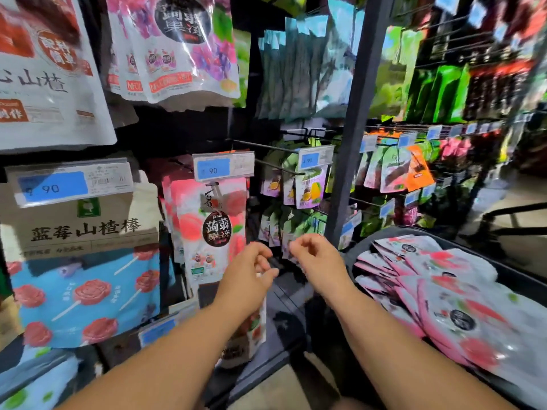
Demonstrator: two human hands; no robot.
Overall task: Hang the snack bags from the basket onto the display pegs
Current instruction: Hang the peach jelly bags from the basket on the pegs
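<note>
Pink and white peach jelly snack bags (213,229) hang on a peg (216,183) under a blue 9.90 price tag (223,167). Several matching bags (444,297) lie piled in a dark basket (509,276) at the right. My left hand (251,273) hovers just right of the hanging bags' lower edge, fingers loosely curled, holding nothing. My right hand (313,255) is beside it, between the shelf and the basket, fingers also loosely curled and empty.
Purple jelly bags (177,48) and a hawthorn bag (44,72) hang above. A blue hawthorn-stick bag (83,261) hangs at the left. Passion-fruit bags (307,190) hang behind a grey upright post (352,143). More pegged goods (414,173) fill the right rack.
</note>
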